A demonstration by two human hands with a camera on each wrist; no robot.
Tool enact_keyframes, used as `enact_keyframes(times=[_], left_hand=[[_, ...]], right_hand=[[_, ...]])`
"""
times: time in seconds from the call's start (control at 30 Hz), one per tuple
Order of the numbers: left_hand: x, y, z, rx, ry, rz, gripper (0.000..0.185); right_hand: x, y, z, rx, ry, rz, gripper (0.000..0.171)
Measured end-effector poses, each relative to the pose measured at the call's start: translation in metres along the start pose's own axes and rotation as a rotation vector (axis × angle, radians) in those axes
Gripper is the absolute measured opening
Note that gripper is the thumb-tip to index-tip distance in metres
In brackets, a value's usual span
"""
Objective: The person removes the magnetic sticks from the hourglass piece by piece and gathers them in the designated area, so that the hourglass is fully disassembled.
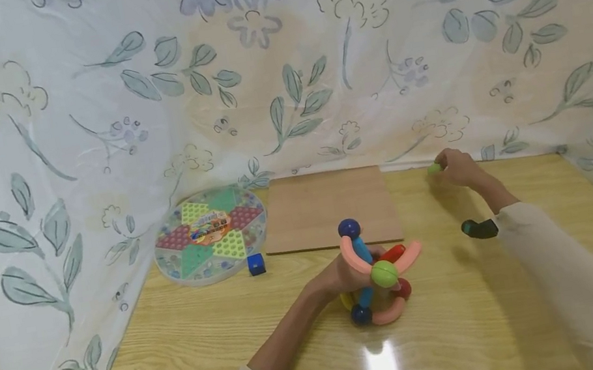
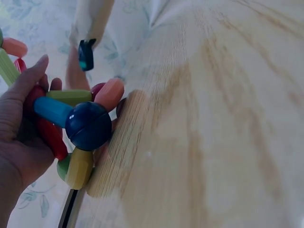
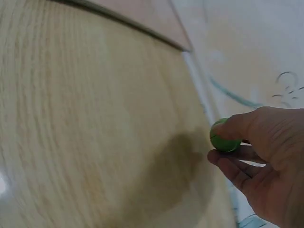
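Observation:
My left hand (image 1: 342, 275) grips a toy structure of magnetic sticks and balls (image 1: 385, 274) above the middle of the table. Blue, red, yellow, green and salmon sticks meet at dark blue, green and red balls. Close up in the left wrist view, a dark blue ball (image 2: 89, 126) joins a blue, a salmon and a yellow stick, and the fingers wrap a red stick (image 2: 49, 137). At the back right, near the cloth, my right hand (image 1: 459, 168) pinches a small green ball (image 3: 223, 140) between thumb and fingers, its shadow falling on the table.
A flat wooden board (image 1: 330, 209) lies at the back of the table (image 1: 195, 355). Left of it is a round Chinese checkers board (image 1: 210, 234), with a small blue cube (image 1: 256, 264) by its edge. Floral cloth (image 1: 276, 69) hangs behind and along the sides.

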State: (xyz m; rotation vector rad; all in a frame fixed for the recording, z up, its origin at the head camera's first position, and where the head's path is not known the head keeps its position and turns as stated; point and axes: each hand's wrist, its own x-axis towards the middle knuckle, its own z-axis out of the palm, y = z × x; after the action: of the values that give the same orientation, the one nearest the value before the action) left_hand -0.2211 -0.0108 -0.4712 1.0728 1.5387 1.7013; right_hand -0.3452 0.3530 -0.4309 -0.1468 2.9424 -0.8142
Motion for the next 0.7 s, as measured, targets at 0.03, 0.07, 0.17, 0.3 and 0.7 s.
enact_keyframes(times=[0.03,0.07,0.17,0.3,0.7], left_hand=[[0.000,-0.001,-0.001,0.010,0.004,-0.003,0.099],[0.000,-0.002,-0.001,0.015,0.007,-0.002,0.098],[-0.001,-0.003,-0.003,0.040,0.015,-0.009,0.098],[0.000,-0.003,-0.002,0.032,0.003,0.002,0.098],[0.000,0.001,-0.005,0.104,0.008,0.038,0.078]], right_hand=[[0.001,0.002,0.004,0.014,0.005,0.018,0.058],[0.002,0.004,0.009,0.032,0.012,0.033,0.058],[0.006,0.008,0.018,0.073,0.044,0.050,0.055],[0.013,0.010,0.023,0.079,0.059,0.033,0.054],[0.022,0.005,0.027,0.109,0.105,0.081,0.072]])
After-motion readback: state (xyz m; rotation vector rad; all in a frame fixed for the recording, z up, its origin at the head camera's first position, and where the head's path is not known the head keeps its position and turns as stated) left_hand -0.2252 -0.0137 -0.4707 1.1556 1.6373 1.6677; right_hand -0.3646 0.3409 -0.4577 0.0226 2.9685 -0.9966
